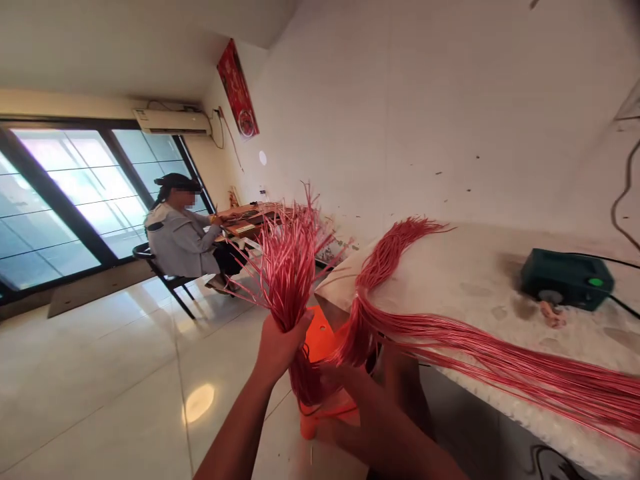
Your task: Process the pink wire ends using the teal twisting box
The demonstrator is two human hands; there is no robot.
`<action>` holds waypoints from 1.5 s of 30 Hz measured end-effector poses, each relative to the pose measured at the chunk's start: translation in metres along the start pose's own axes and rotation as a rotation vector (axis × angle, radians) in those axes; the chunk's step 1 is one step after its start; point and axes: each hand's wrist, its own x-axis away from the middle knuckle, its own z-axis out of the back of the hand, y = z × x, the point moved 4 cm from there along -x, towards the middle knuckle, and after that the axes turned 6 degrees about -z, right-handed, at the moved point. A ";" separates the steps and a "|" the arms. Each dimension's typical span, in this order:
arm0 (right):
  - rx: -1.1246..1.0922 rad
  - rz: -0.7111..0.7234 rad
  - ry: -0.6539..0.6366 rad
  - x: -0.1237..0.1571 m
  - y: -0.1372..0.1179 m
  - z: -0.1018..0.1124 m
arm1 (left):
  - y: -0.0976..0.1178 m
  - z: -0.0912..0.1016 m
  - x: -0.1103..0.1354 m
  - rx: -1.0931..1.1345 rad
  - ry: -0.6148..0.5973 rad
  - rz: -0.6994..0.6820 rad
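Observation:
My left hand [280, 343] is closed in a fist around a bundle of thin red wires [287, 267]. The bundle stands upright and its ends fan out above the fist. My right hand [340, 383] is lower and just to the right, at the bundle's bottom end, and its fingers seem wrapped around the strands there. A much larger hank of the same red wires [480, 353] lies across the white table [465, 267]. One end of the hank curves up over the tabletop, and a loop hangs over the edge by my right hand.
A dark green device [567, 277] with a black cable sits on the table at the right. An orange stool [320, 340] stands below my hands. Another person [183, 233] sits on a chair at a desk by the large windows, across the glossy tiled floor [100, 387].

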 end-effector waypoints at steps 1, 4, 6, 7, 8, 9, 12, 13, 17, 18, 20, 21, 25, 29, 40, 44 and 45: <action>-0.069 -0.018 0.016 0.008 -0.003 0.006 | -0.001 -0.007 0.004 -0.017 -0.034 0.014; -0.211 -0.055 0.156 0.027 -0.001 0.025 | -0.001 -0.024 0.017 -0.051 -0.134 0.044; -0.289 -0.070 0.280 0.039 0.007 0.036 | 0.000 -0.035 0.027 -0.053 -0.204 0.054; -0.335 -0.067 0.341 0.045 0.011 0.040 | 0.000 -0.040 0.032 -0.047 -0.243 0.057; -0.386 -0.060 0.404 0.051 0.015 0.044 | 0.001 -0.045 0.036 -0.035 -0.287 0.060; -0.441 -0.055 0.472 0.057 0.018 0.048 | 0.000 -0.051 0.040 -0.020 -0.334 0.065; -0.600 -0.030 0.645 0.070 0.022 0.057 | -0.004 -0.071 0.052 0.029 -0.488 0.105; -0.640 -0.020 0.681 0.072 0.023 0.059 | -0.007 -0.078 0.056 0.037 -0.540 0.127; -0.688 -0.024 0.776 0.079 0.031 0.063 | -0.028 -0.104 0.077 0.008 -0.747 0.239; -0.687 -0.036 0.795 0.081 0.034 0.064 | -0.034 -0.109 0.083 -0.006 -0.793 0.264; -0.685 -0.056 0.815 0.084 0.039 0.064 | -0.046 -0.117 0.095 -0.032 -0.871 0.308; -0.680 -0.060 0.820 0.086 0.041 0.065 | -0.052 -0.120 0.101 -0.041 -0.902 0.327; -0.636 -0.064 0.858 0.093 0.045 0.068 | -0.069 -0.124 0.113 -0.071 -0.982 0.392; -0.546 -0.091 0.880 0.098 0.046 0.069 | -0.079 -0.123 0.116 -0.073 -0.999 0.411; -0.476 -0.089 0.896 0.109 0.047 0.070 | -0.098 -0.137 0.127 0.117 -0.933 0.385; -0.494 -0.063 0.925 0.110 0.047 0.073 | -0.099 -0.142 0.127 0.162 -0.930 0.379; -0.501 -0.058 0.933 0.110 0.046 0.074 | -0.098 -0.142 0.127 0.168 -0.928 0.382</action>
